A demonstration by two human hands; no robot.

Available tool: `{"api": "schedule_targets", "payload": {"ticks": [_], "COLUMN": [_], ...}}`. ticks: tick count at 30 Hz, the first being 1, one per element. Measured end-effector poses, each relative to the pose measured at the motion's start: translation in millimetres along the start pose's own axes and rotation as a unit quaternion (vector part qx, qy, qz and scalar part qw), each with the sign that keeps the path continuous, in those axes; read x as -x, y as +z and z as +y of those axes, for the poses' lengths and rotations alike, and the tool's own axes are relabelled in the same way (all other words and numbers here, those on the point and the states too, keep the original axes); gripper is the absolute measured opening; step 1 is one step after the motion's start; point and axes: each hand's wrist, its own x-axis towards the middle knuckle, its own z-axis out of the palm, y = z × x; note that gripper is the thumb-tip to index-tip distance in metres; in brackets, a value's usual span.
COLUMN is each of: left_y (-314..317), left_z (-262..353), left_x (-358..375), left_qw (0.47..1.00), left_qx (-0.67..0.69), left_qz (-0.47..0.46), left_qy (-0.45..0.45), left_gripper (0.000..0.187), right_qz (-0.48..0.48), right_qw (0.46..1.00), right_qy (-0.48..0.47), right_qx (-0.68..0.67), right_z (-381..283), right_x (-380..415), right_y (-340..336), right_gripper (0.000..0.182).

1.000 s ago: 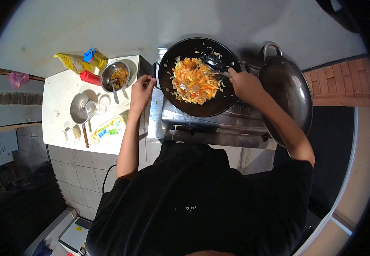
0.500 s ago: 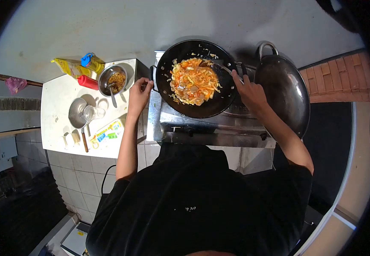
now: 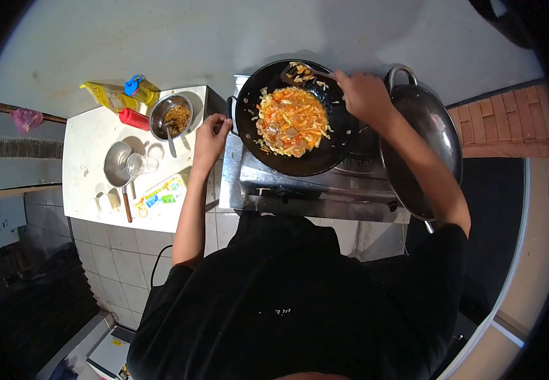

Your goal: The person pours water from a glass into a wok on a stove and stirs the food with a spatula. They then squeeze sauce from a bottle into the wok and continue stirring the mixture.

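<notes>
A black wok [image 3: 341,142] on the stove holds a mound of orange-yellow food, egg-like with pieces of vegetable and sliced sausage [image 3: 292,123]. At its left side, my left hand [image 3: 212,134] is closed, pinching the wok's loop handle. My right hand [image 3: 364,96] grips the handle of a metal spatula [image 3: 322,73] above the wok's upper right rim. Some scraps of food lie on the spatula's blade, which rests against the upper wall of the wok, apart from the main mound.
Right of the stove [image 3: 268,202] leans a larger wok [image 3: 439,120]. On the white table [image 3: 90,171] at left stand a steel bowl [image 3: 189,104] with brown food and a spoon, a saucepan [image 3: 117,155], a glass [image 3: 135,166], a red bottle [image 3: 135,119] and a yellow packet [image 3: 106,98].
My right hand has moved up and slightly left, carrying the spatula from the food mound to the wok's upper wall with some scraps. My left hand stays at the handle.
</notes>
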Motion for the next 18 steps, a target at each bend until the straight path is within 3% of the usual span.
{"api": "schedule_targets", "payload": {"ticks": [4, 6, 10, 11, 13, 16, 18], "left_y": [3.1, 2.5, 3.8, 3.8, 2.2, 4.4, 8.2], "left_z": [0.3, 2.5, 2.7, 4.3, 6.6, 5.0, -8.3], "left_x": [1.2, 1.1, 1.4, 1.7, 3.8, 2.1, 0.0], "left_qw": [1.0, 1.0, 1.0, 1.0, 0.999, 0.999, 1.0], "left_qx": [0.017, 0.002, -0.003, -0.003, -0.006, -0.03, 0.0], "left_qz": [0.008, 0.009, 0.029, 0.03, 0.034, 0.024, 0.023], "left_qy": [-0.008, -0.023, 0.001, 0.001, -0.003, 0.003, 0.004], "left_gripper": [0.027, 0.026, 0.026, 0.026, 0.025, 0.026, 0.026], "right_qz": [0.049, -0.105, -0.094, -0.053, -0.063, -0.041, -0.035], "right_qw": [0.997, 0.985, 0.977, 0.982, 0.985, 0.987, 0.975], "right_qy": [-0.063, -0.106, -0.173, -0.168, -0.157, -0.156, -0.211], "right_qx": [-0.019, -0.083, -0.086, -0.067, -0.042, -0.016, -0.059], "right_z": [4.9, -8.6, -0.8, 6.9, 15.5, 22.5, 12.9], "right_x": [-38.1, -40.0, -36.0, -41.7, -64.9, -93.7, -101.1], "right_y": [27.6, 24.5, -11.8, -14.1, -19.6, 1.9, 16.8], "right_gripper": [0.024, 0.018, 0.02, 0.021, 0.022, 0.023, 0.022]}}
